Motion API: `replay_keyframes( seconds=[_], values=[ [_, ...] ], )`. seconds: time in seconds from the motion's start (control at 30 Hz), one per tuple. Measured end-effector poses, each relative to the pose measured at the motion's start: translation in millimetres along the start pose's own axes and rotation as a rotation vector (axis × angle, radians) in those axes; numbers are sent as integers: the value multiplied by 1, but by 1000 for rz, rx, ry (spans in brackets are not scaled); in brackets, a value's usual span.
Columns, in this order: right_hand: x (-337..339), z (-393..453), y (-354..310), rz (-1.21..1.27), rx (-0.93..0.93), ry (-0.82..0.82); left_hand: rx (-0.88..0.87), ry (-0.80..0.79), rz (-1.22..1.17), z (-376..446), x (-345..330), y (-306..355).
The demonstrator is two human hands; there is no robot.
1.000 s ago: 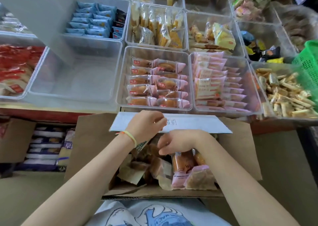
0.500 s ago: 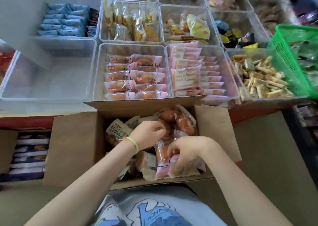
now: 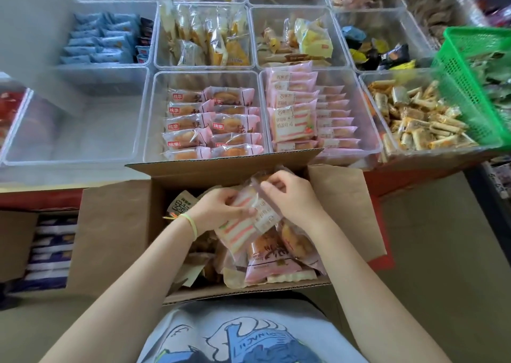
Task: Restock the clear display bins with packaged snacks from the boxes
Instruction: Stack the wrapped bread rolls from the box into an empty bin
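Head view: we grip a pink-striped sandwich-cake packet (image 3: 243,224) with both hands, left hand (image 3: 218,210) and right hand (image 3: 290,199), above the open cardboard box (image 3: 343,205). Its long axis runs diagonally; the matching bin (image 3: 367,130) lies ahead-right, nearer our right hand.

bright, even daylight | edges blurred, perhaps motion | wide-angle bowing

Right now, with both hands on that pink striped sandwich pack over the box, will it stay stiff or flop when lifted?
The pink striped pack probably flops: thin film wrap, creased where the left hand and right hand pinch it. Likely light and squashable, since it looks like soft cake. Glossy film may slip.
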State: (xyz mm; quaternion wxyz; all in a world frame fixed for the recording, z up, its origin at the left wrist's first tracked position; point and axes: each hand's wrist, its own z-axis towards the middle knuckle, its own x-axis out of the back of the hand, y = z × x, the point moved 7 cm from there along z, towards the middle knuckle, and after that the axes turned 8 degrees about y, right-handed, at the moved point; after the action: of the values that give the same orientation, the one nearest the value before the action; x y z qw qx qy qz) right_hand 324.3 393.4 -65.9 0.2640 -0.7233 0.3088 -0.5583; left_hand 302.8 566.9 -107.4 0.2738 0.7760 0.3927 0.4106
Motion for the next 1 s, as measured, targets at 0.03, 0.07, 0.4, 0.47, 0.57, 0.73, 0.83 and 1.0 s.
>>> replay_keyframes(
  seconds=[0.03,0.07,0.4,0.47,0.57,0.73,0.83,1.0],
  values=[
    [9,4,1,-107,57,134,32,54,8,1,7,-6],
    [17,6,1,-252,107,238,60,106,-1,0,14,-12],
    [11,17,17,-512,19,45,181,235,-101,2,26,-41],
    [24,12,-2,-335,43,-11,200,240,-68,4,29,-44],
    [54,5,-27,-60,62,-33,224,226,-30,6,33,-48],
    [91,13,-44,553,-15,64,187,204,-6,2,41,-38],
    [75,25,-53,1019,-113,-58,167,117,-302,-14,45,-21],
    [40,41,-88,1427,-339,-132,95,-98,-1002,-13,77,40]
  ],
)
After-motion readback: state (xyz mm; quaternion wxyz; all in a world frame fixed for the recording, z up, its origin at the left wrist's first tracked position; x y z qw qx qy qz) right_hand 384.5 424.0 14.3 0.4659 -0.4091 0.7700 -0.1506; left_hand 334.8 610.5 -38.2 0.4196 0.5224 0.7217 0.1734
